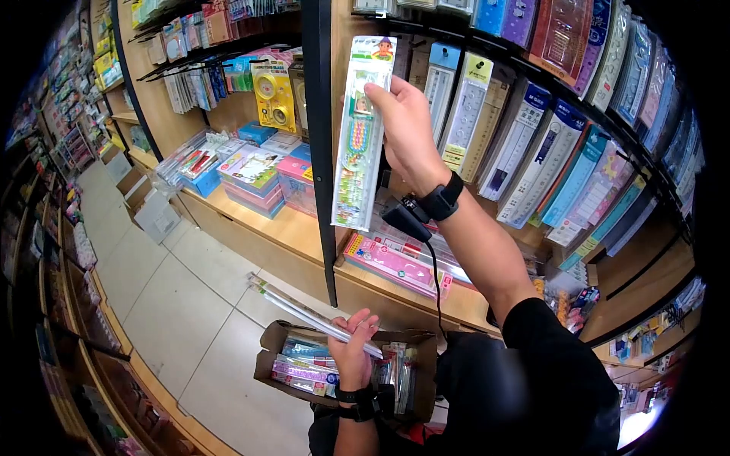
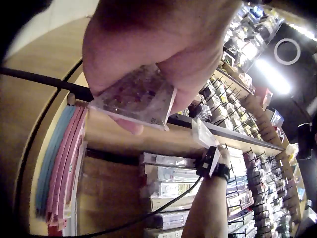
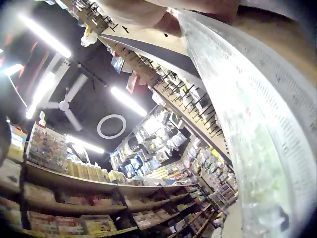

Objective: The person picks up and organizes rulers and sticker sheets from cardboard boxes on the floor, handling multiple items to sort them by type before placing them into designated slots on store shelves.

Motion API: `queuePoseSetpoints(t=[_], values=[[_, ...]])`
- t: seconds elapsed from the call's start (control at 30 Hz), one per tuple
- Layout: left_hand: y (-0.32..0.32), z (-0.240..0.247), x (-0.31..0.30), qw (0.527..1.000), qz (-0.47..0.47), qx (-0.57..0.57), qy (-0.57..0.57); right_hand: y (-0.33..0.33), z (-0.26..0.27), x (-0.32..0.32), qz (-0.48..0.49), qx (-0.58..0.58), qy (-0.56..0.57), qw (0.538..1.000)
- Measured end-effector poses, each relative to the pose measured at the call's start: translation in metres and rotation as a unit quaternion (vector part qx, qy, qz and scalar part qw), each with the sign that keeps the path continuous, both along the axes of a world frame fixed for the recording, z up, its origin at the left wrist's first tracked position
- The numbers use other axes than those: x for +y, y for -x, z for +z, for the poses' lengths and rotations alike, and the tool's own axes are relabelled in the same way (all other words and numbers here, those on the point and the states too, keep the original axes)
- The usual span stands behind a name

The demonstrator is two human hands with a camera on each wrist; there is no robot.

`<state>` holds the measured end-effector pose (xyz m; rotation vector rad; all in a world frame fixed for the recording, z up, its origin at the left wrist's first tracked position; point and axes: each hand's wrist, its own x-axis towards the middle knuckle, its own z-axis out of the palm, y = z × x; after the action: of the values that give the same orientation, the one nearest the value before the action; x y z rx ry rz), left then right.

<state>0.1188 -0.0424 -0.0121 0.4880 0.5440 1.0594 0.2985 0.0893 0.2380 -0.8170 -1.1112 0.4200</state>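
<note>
My right hand [image 1: 411, 133] holds a packaged ruler [image 1: 357, 175] upright in front of the shelf post, thumb on its front. The clear sleeve has a colourful print and a cartoon figure on its header card. In the right wrist view, graduation marks show along the edge of this ruler [image 3: 277, 109]. Lower down, my left hand [image 1: 353, 353] grips a thin stack of packaged rulers [image 1: 304, 313], which points up and left above an open cardboard box [image 1: 264, 366]. In the left wrist view, the plastic end of the stack [image 2: 133, 99] sticks out between the fingers.
Several packaged rulers [image 1: 525, 140] hang from hooks right of my right hand. Below lies a pink flat pack [image 1: 391, 262] on the ledge. A dark post [image 1: 321, 152] divides the shelving, with boxed goods [image 1: 255, 175] left of it. Packaged stationery [image 1: 300, 368] fills the cardboard box.
</note>
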Motion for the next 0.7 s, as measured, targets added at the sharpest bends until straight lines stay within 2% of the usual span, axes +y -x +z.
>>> queuePoseSetpoints(t=[0.23,0.3,0.7], values=[[-0.001,0.001,-0.003,1.0,0.005,-0.007,0.001,-0.004,0.012,0.013,0.026,0.015,-0.028,0.999],[-0.001,0.0,-0.003,1.0,0.009,-0.011,0.001,-0.006,0.015,0.014,0.064,0.069,-0.005,0.996],[-0.001,-0.002,-0.004,1.0,-0.009,-0.017,-0.002,-0.005,0.021,0.01,0.071,0.107,0.021,0.992]])
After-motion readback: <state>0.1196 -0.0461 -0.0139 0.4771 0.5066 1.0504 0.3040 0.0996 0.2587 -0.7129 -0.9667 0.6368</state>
